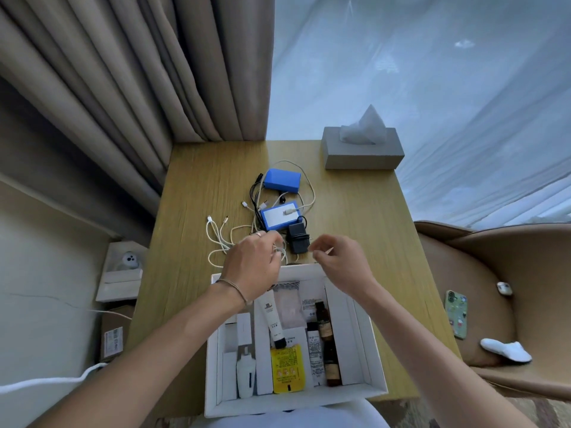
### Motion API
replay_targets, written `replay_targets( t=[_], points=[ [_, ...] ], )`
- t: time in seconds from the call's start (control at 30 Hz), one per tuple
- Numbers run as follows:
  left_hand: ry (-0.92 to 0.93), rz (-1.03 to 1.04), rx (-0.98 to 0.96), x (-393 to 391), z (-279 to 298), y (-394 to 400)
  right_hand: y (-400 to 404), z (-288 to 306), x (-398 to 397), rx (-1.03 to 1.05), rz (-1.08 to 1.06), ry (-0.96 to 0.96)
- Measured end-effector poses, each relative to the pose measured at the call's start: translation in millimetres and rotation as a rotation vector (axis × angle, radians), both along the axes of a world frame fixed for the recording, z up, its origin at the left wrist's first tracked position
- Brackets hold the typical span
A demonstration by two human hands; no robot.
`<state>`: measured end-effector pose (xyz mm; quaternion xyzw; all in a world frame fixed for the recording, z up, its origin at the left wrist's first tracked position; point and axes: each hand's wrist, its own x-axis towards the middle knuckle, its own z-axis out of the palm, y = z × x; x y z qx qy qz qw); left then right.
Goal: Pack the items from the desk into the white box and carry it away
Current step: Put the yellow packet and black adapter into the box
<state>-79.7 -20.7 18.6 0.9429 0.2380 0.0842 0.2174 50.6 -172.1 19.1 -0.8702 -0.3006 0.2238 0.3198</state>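
Above the box's far rim: both hands work a thin white charging cable (pixel 216 242), the left hand (pixel 251 267) gathering loops, the right hand (pixel 336 257) pinching what looks like a free end.

Left fingers: curled narrow around bunched white cable, holding it just over the tabletop.

Right fingers (pixel 318 252): thumb and forefinger pinched tight; the strand between them is too thin and blurred to confirm.

Step in hand: judged to be coiling the cable before dropping it in. Wind even loops, keep the plugs outside the bundle, and lift clear of the black cords so nothing drags along.

Task's things: the open white cardboard box (pixel 375 353) sits at the near edge of the pale wooden tabletop (pixel 197 180), already partly filled with tubes, brown bottles and a yellow sachet. Well beyond it lie two blue rectangular battery packs (pixel 282 180), a black power adapter (pixel 298 240) and tangled black and white leads.

Materials: cable is soft, springy, likely to uncoil; packs are hard-edged blocks wrapped smooth; box walls are thin stiff card; tabletop shows matte straight grain.

Progress: electronics not yet packed.
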Motion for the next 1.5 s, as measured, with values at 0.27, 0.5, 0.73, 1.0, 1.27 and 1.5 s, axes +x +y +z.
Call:
replay_targets(
  t=[0.27,0.5,0.73,1.0,1.27,1.5],
  points=[
    [0.323,-0.023,0.04,59.1,-30.1,6.9,17.2,-8.0,54.3,0.011,-0.092,0.024],
    [0.576,0.019,0.051,115.9,-71.5,3.7,18.8,-24.5,81.3,-0.092,-0.065,0.057],
    [0.634,0.11,0.091,145.1,-107.3,-5.5,1.1,-33.6,90.9,-0.084,-0.094,0.101],
    [0.528,0.206,-0.129,152.9,-109.6,-13.1,-20.6,-27.7,93.5,0.005,-0.153,0.144],
    [0.138,0.168,-0.778,108.7,-46.7,-6.8,-22.4,-15.7,91.4,0.145,-0.175,0.169],
    [-0.117,0.158,-1.147,50.1,16.6,-1.3,-1.5,7.8,70.7,0.32,-0.033,0.502]
  ],
)
